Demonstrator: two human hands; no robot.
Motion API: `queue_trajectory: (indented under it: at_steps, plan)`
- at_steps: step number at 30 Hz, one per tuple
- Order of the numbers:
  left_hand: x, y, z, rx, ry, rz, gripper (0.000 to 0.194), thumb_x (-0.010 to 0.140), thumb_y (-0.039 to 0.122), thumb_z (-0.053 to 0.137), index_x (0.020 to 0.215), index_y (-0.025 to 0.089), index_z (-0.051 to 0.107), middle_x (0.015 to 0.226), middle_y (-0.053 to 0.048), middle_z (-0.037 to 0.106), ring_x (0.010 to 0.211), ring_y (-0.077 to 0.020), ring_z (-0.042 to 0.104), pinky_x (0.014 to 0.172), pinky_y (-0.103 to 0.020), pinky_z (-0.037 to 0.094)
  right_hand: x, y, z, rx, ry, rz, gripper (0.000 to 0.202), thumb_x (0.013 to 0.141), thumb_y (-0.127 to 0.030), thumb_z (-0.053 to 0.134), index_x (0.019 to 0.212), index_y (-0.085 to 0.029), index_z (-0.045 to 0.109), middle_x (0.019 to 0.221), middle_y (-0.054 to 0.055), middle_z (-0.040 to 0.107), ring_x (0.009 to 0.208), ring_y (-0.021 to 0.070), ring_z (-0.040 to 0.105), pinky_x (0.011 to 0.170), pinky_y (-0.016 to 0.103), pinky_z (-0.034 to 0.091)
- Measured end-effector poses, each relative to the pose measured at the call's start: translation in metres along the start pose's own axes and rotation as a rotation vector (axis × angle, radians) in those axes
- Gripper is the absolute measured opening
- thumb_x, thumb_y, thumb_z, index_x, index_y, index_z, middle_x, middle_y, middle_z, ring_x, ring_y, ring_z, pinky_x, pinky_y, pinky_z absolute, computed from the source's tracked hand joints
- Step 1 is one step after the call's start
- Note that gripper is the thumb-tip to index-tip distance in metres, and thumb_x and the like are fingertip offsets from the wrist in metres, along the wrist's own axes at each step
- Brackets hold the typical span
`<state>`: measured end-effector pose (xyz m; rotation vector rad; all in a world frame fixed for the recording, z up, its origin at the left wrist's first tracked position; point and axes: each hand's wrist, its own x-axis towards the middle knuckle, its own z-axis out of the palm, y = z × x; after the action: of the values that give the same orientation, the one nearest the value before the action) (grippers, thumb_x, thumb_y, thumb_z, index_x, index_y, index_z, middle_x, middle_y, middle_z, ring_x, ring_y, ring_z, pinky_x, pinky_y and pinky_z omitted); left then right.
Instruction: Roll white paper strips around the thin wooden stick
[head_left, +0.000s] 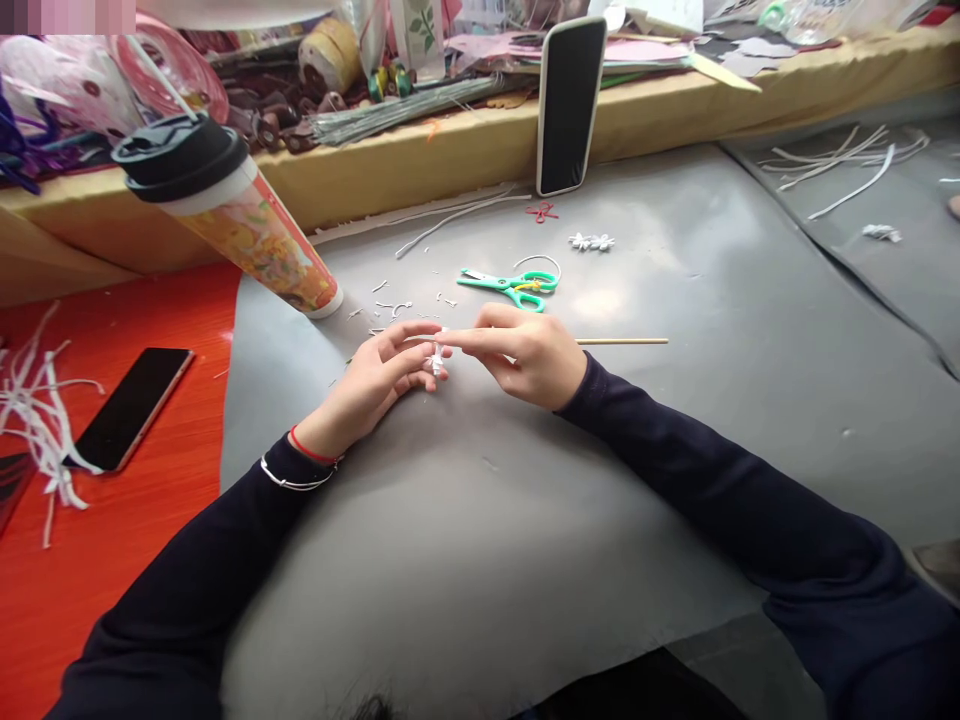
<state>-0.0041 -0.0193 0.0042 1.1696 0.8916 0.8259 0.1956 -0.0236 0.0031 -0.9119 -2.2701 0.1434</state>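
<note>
While fingers of the left hand (381, 376) pinch a small white piece (437, 362), partly hiding it, above the far half of the gray surface (480, 560), the right hand (529, 355) touches it, grip unclear. Room stretches toward the near edge; a stick (622, 341) is partly hidden.

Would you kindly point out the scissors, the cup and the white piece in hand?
Scissors (510, 284), head view: near the pivot.
Cup (259, 238), head view: printed side.
White piece (437, 363), head view: lower part.

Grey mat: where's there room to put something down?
The grey mat looks mostly bare between the dark sleeves, below the left hand and right hand, and between the wooden stick and dark seam. It's crowded with white scraps between cup and scissors.
</note>
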Motion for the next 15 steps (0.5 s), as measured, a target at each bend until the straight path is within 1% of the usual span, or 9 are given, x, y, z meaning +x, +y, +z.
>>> queue_trajectory:
  at_steps: [3,5,7,9,13,15]
  plan:
    - [-0.0012,0.0009,0.0003,-0.184,-0.001,-0.122,0.034,0.077,0.023,0.063,0.109,0.017,0.055,0.087,-0.005,0.062,0.079,-0.0124,0.061,0.069,-0.022,0.05,0.0002,0.0026,0.0019,0.09,0.033,0.002,0.029,0.089,-0.021,0.04,0.107,-0.022,0.063,0.077,0.001,0.053,0.066,0.0082,0.049,0.061,0.02,0.041]
    - [-0.0025,0.0011,0.001,-0.261,-0.006,-0.157,0.038,0.076,0.02,0.064,0.112,0.018,0.053,0.09,-0.004,0.062,0.08,-0.011,0.061,0.072,-0.021,0.05,0.0002,0.004,0.004,0.127,0.048,0.006,0.028,0.089,-0.022,0.041,0.107,-0.022,0.063,0.076,0.001,0.053,0.064,0.0079,0.049,0.06,0.02,0.042]
    - [-0.0034,0.0006,0.0017,-0.297,-0.013,-0.154,0.04,0.075,0.018,0.065,0.113,0.018,0.052,0.09,-0.003,0.062,0.076,-0.009,0.06,0.071,-0.019,0.05,0.0007,0.0045,0.0057,0.147,0.057,0.01,0.027,0.089,-0.023,0.043,0.106,-0.022,0.063,0.074,0.0,0.052,0.062,0.0075,0.047,0.059,0.02,0.042]
    - [-0.0033,-0.0003,0.002,-0.299,-0.01,-0.128,0.038,0.075,0.017,0.066,0.111,0.018,0.053,0.089,-0.003,0.062,0.074,-0.008,0.06,0.069,-0.018,0.049,0.0016,0.0038,0.0068,0.156,0.07,0.017,0.025,0.088,-0.024,0.045,0.105,-0.021,0.064,0.073,0.0,0.052,0.06,0.0072,0.046,0.058,0.02,0.041]
    - [-0.002,-0.0029,0.0021,-0.27,0.006,-0.082,0.033,0.071,0.017,0.069,0.102,0.017,0.057,0.088,-0.002,0.062,0.075,-0.0085,0.06,0.071,-0.019,0.048,0.0036,0.0006,0.008,0.177,0.11,0.022,0.023,0.086,-0.027,0.05,0.102,-0.02,0.065,0.074,0.0,0.055,0.06,0.007,0.046,0.058,0.02,0.041]
    - [-0.0021,-0.0041,0.0027,-0.24,-0.004,-0.069,0.032,0.069,0.018,0.071,0.098,0.017,0.058,0.085,-0.002,0.063,0.075,-0.0092,0.059,0.07,-0.02,0.048,0.0037,-0.0005,0.0092,0.186,0.131,0.025,0.022,0.085,-0.029,0.053,0.1,-0.02,0.066,0.073,0.0,0.055,0.059,0.0069,0.046,0.058,0.02,0.041]
